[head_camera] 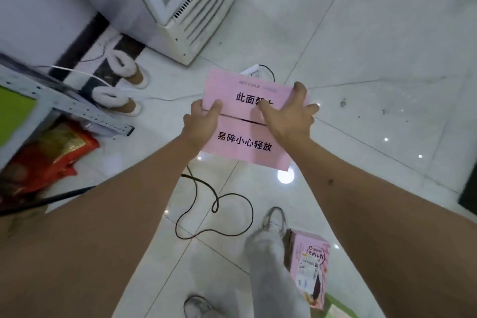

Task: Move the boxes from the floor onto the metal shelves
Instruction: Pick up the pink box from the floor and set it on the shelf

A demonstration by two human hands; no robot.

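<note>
Left hand [202, 117]: at frame centre, fingers curled over the left edge of the pink box [247, 124], thumb on its top face, gripping it
Right hand [290, 115]: just right of centre, spread wide across the box's top right part, fingers hooked over the far and right edges, holding it
Pink box: carried flat between both hands at mid-frame, clear of the tiled floor [361, 46], printed top face up, flap seam running across the middle
Second box [308, 268]: pink too, standing on the floor at lower right, beside the person's leg [273, 273]
Shelf [77, 108]: only a perforated metal edge shows, at the left of the frame; its levels are out of view
Around: white cooler [198, 8] at top centre, furry slippers [121, 85] left of centre, black cable [214, 204] looping across the floor at lower centre, red bag [51, 152] under the shelf edge
Step in hand: box looks lifted and in transit, not yet shelved
Next move: likely a swing toward the left of the frame to the shelf; the print suggests fragile contents, so keep the box level and set it down gently, and step clear of the cable
Remaining: at least the second box is left on the floor
</note>
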